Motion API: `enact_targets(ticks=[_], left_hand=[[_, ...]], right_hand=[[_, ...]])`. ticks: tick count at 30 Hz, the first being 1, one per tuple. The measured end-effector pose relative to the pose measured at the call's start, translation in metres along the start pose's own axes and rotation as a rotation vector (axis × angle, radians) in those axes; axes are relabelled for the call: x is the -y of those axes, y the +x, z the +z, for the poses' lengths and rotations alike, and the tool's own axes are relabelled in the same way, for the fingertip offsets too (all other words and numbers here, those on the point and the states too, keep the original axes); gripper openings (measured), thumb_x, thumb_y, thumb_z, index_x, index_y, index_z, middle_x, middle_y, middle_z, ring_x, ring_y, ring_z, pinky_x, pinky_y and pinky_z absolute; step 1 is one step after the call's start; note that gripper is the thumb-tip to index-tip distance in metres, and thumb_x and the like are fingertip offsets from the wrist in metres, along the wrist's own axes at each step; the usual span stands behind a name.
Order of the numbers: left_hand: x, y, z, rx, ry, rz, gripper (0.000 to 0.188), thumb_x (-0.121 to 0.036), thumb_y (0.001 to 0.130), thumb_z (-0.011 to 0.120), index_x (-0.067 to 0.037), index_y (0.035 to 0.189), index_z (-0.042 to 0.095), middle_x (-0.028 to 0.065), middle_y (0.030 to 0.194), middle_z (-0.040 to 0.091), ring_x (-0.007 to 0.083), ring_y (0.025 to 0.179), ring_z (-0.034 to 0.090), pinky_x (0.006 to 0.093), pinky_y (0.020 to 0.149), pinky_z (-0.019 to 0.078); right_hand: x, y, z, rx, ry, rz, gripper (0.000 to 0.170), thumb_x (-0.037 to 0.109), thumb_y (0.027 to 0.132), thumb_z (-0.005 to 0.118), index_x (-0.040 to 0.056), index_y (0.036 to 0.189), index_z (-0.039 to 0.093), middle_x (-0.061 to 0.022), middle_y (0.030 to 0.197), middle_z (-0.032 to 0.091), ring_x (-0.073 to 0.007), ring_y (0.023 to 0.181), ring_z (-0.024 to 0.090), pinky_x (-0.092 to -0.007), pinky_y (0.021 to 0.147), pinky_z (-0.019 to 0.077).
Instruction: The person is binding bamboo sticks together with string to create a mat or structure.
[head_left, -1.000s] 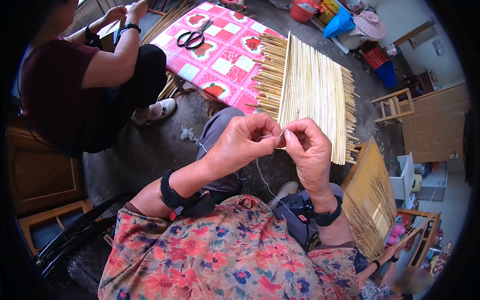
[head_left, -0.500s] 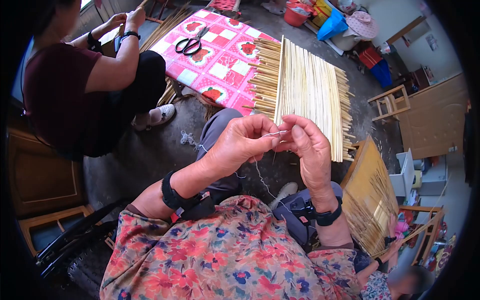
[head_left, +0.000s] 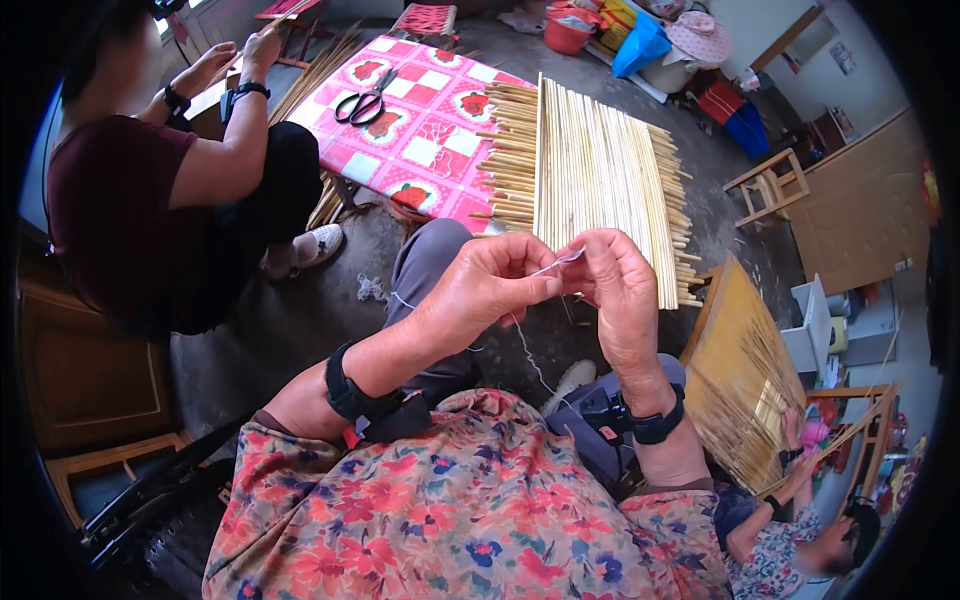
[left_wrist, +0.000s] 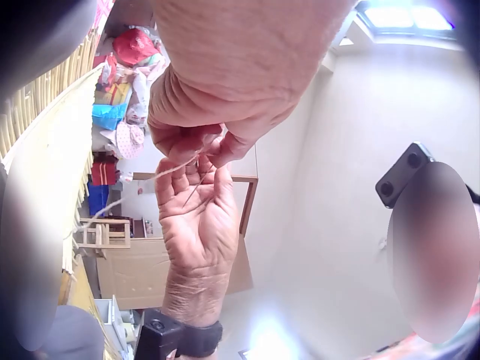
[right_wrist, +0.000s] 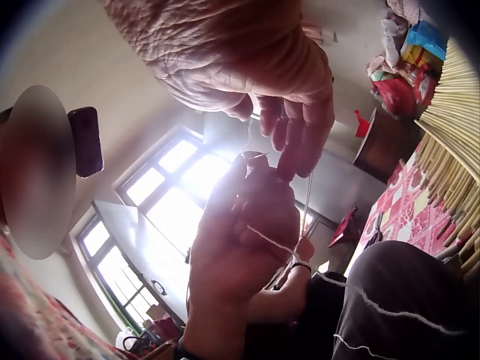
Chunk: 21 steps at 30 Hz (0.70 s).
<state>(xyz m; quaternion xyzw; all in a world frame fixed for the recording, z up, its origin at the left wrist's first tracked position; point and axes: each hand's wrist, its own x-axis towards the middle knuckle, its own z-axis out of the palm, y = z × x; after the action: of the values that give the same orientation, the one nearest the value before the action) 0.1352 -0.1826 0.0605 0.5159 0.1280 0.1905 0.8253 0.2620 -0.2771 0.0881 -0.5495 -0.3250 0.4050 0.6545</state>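
Observation:
My left hand (head_left: pixel 492 282) and right hand (head_left: pixel 625 285) meet in front of my knees, fingertips close together. A white thread (head_left: pixel 556 264) runs between them; the left thumb and forefinger pinch it, and the right thumb and forefinger pinch its end. From the left hand the thread trails down toward my lap. A thin needle (left_wrist: pixel 193 193) slants below the left fingertips in the left wrist view, in front of the right palm. Beyond the hands, a mat of pale stalks (head_left: pixel 600 180) lies at the table's right side.
Black-handled scissors (head_left: pixel 364 105) and loose thread lie on the red-checked tablecloth (head_left: pixel 420 130). At left sits another person (head_left: pixel 130 200), hands raised. A yellow board (head_left: pixel 745 370) with thin stalks stands at right, near a third person (head_left: pixel 800 550). A wooden stool (head_left: pixel 768 188) stands farther back.
My right fingertips have drawn slightly away from the left ones, and more thread shows between them. The head view has shifted, so the table and mat appear lower and farther left.

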Motion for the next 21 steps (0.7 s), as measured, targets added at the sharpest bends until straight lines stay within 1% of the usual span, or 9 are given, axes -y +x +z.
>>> enact_targets(ticks=[3, 6, 8, 10, 11, 15, 18, 20, 21], left_hand=[[0.0, 0.002, 0.005, -0.037, -0.051, 0.02, 0.01, -0.01, 0.078, 0.061, -0.005, 0.084, 0.055, -0.0026, 0.067, 0.052, 0.0023, 0.05, 0.045, 0.0153, 0.042, 0.0335], [0.001, 0.006, 0.01, -0.079, -0.055, 0.033, 0.01, -0.009, 0.078, 0.061, -0.005, 0.084, 0.055, -0.0022, 0.067, 0.052, 0.0027, 0.049, 0.045, 0.016, 0.042, 0.0346], [0.004, 0.008, 0.013, -0.074, -0.068, 0.03, 0.01, -0.01, 0.078, 0.061, -0.005, 0.084, 0.055, -0.0021, 0.067, 0.052, 0.0031, 0.048, 0.045, 0.0167, 0.042, 0.0359], [0.005, 0.007, 0.018, -0.052, -0.059, 0.02, 0.01, -0.01, 0.078, 0.061, -0.005, 0.084, 0.055, -0.0021, 0.068, 0.052, 0.0032, 0.048, 0.044, 0.0171, 0.043, 0.0368], [0.004, 0.008, 0.02, -0.038, -0.054, 0.007, 0.009, -0.01, 0.078, 0.061, -0.005, 0.084, 0.055, -0.0022, 0.068, 0.052, 0.0033, 0.047, 0.044, 0.0174, 0.043, 0.0377], [0.004, 0.009, 0.022, 0.022, -0.1, -0.006, 0.009, -0.012, 0.08, 0.059, -0.005, 0.085, 0.056, -0.001, 0.069, 0.053, 0.0048, 0.047, 0.046, 0.0184, 0.043, 0.0404], [0.001, 0.01, 0.025, 0.008, -0.193, -0.085, 0.011, -0.014, 0.082, 0.057, -0.004, 0.085, 0.056, 0.0013, 0.07, 0.054, 0.0074, 0.049, 0.051, 0.02, 0.043, 0.0435], [0.001, 0.011, 0.026, 0.018, -0.151, -0.092, 0.013, -0.016, 0.083, 0.056, -0.004, 0.086, 0.056, 0.0031, 0.072, 0.056, 0.0096, 0.053, 0.055, 0.021, 0.043, 0.0454], [0.0, 0.012, 0.027, 0.025, -0.128, -0.089, 0.015, -0.018, 0.083, 0.055, -0.004, 0.086, 0.056, 0.0035, 0.073, 0.057, 0.0098, 0.054, 0.057, 0.0212, 0.044, 0.0461]], right_hand=[[0.008, -0.01, -0.006, 0.004, 0.035, 0.075, 0.023, 0.011, 0.085, 0.053, -0.0013, 0.103, 0.046, -0.0062, 0.081, 0.056, -0.012, 0.075, 0.058, -0.0226, 0.068, 0.0484], [0.002, -0.023, -0.011, 0.041, -0.022, 0.043, 0.03, 0.008, 0.082, 0.056, -0.0013, 0.108, 0.043, -0.0061, 0.082, 0.057, -0.0121, 0.076, 0.059, -0.0219, 0.069, 0.0476], [0.001, -0.028, -0.012, -0.006, -0.019, 0.043, 0.026, 0.006, 0.081, 0.058, -0.001, 0.103, 0.047, -0.0054, 0.081, 0.057, -0.0109, 0.072, 0.058, -0.0205, 0.066, 0.0472], [0.0, -0.028, -0.018, 0.042, -0.15, 0.021, 0.017, 0.006, 0.081, 0.057, -0.0011, 0.096, 0.052, -0.0041, 0.079, 0.056, -0.0094, 0.068, 0.057, -0.0192, 0.063, 0.0468], [0.003, -0.029, -0.017, 0.003, -0.176, 0.014, 0.01, 0.006, 0.082, 0.056, -0.0012, 0.089, 0.054, -0.003, 0.078, 0.056, -0.0079, 0.065, 0.055, -0.0188, 0.061, 0.0463], [0.003, -0.033, -0.022, -0.007, -0.214, -0.022, 0.009, 0.006, 0.082, 0.055, -0.0005, 0.088, 0.055, -0.0023, 0.077, 0.056, -0.0071, 0.065, 0.054, -0.0184, 0.059, 0.0457], [0.003, -0.039, -0.024, -0.055, -0.266, -0.009, 0.007, 0.005, 0.081, 0.056, -0.0004, 0.086, 0.055, -0.0023, 0.076, 0.056, -0.0069, 0.065, 0.053, -0.0194, 0.059, 0.0447], [0.005, -0.039, -0.03, -0.069, -0.478, -0.146, 0.006, 0.004, 0.08, 0.057, -0.0004, 0.084, 0.056, -0.0029, 0.074, 0.054, -0.0077, 0.067, 0.053, -0.0219, 0.058, 0.044], [0.008, -0.04, -0.032, -0.087, -0.611, -0.239, 0.006, 0.002, 0.077, 0.058, -0.0001, 0.083, 0.056, -0.0052, 0.074, 0.053, -0.0109, 0.066, 0.053, -0.0245, 0.058, 0.0432]])
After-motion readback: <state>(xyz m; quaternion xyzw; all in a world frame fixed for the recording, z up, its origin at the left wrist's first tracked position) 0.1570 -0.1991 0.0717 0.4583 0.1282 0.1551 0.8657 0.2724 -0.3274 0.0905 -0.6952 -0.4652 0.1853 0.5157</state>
